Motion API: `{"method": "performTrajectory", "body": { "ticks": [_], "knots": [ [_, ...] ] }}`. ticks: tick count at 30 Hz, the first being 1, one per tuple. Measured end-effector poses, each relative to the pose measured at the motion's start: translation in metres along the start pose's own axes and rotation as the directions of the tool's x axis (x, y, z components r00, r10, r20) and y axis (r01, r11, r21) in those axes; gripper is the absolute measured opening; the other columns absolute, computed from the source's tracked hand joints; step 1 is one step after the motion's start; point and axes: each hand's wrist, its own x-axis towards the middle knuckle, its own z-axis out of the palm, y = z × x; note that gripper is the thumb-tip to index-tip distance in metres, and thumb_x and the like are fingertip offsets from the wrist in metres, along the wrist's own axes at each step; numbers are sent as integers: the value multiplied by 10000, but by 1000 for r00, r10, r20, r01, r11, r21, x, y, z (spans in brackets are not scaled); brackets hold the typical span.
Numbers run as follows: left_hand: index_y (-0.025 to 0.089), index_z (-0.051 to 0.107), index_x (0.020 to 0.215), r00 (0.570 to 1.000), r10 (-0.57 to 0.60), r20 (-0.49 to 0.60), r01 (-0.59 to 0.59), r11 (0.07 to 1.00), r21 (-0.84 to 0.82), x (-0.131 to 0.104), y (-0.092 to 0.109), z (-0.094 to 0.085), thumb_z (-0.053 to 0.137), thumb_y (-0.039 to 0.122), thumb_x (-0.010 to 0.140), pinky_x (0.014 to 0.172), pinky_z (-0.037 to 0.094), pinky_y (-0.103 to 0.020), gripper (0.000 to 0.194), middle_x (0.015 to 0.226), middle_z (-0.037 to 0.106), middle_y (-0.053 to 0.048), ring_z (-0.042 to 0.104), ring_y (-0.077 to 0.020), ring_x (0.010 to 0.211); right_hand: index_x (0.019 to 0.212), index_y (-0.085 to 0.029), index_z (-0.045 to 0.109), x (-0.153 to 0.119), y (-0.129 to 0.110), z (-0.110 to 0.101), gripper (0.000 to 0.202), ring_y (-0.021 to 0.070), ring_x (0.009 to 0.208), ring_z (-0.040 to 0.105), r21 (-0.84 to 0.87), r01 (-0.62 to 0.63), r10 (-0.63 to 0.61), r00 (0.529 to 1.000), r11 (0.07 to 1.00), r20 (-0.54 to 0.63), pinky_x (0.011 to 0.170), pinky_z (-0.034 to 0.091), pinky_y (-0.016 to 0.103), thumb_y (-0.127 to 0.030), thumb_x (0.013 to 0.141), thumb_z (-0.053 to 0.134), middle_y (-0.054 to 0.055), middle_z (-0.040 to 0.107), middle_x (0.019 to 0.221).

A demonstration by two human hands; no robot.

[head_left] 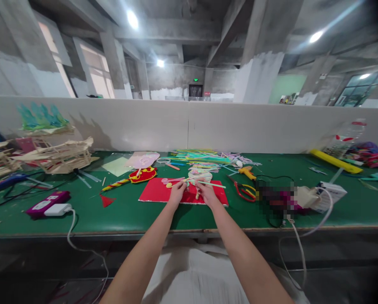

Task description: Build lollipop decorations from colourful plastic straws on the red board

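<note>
Plastic bottle (343, 141), contents unclear, hands (178, 193) pinching thin strips (217, 185)

The only view was from the wearer's head, facing forward and tilted down, its wide field reaching from the lap (191, 274) to the ceiling (169, 31). The table (122, 217) crossed it close in front, the left hand (177, 192) and right hand (207, 192) near mid-view, the panel (138, 122) beyond.

White glaring round ceiling lamps (132, 19) streak upper right; wide-angle edges bend; dark right corners; fingers look soft.
</note>
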Motion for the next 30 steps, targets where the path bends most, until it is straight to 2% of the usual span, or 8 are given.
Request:
{"method": "performTrajectory", "body": {
  "ticks": [3,6,13,19,23,30],
  "knots": [
    [145,511,554,989,46,139,-58,995,82,-4,8,3,487,393,704,641,383,-236,291,560,527,7,484,-112,592,765,-177,550,-1,0,1,318,56,312,383,-45,-13,13,1000,999,7,273,349,184,-362,544,684,-73,469,449],
    [146,516,583,979,29,202,-48,994,93,-7,10,6,489,399,702,631,387,-236,281,560,528,11,489,-114,589,775,-148,569,-1,3,1,353,73,311,414,-112,-17,18,1000,994,7,277,340,187,-393,544,674,-63,473,419],
    [146,506,584,983,28,180,-47,993,105,-6,5,6,490,386,698,603,380,-225,267,560,516,19,482,-107,576,641,-131,584,0,10,-1,315,83,325,445,-234,38,-41,999,971,-6,295,341,191,-433,570,640,-6,544,453],
    [151,506,594,977,47,209,-76,988,136,-7,3,6,462,366,724,631,381,-237,255,575,533,11,495,-116,593,568,-146,550,2,10,-1,303,102,320,456,-203,22,-33,998,979,-49,288,354,209,-435,566,641,-20,508,407],
    [156,504,594,980,46,193,-70,990,121,-6,3,5,462,358,723,634,379,-239,243,566,532,15,500,-118,587,566,-153,533,0,9,0,297,86,303,426,-195,18,-29,998,981,-52,286,351,207,-429,567,642,-36,491,397],
    [153,478,549,997,32,63,-37,996,81,-3,6,3,489,375,695,602,375,-232,265,529,506,21,477,-110,551,707,-171,580,-4,5,2,278,69,312,408,-266,61,-52,998,962,40,295,350,187,-420,591,627,-56,486,423]
  ]
}}
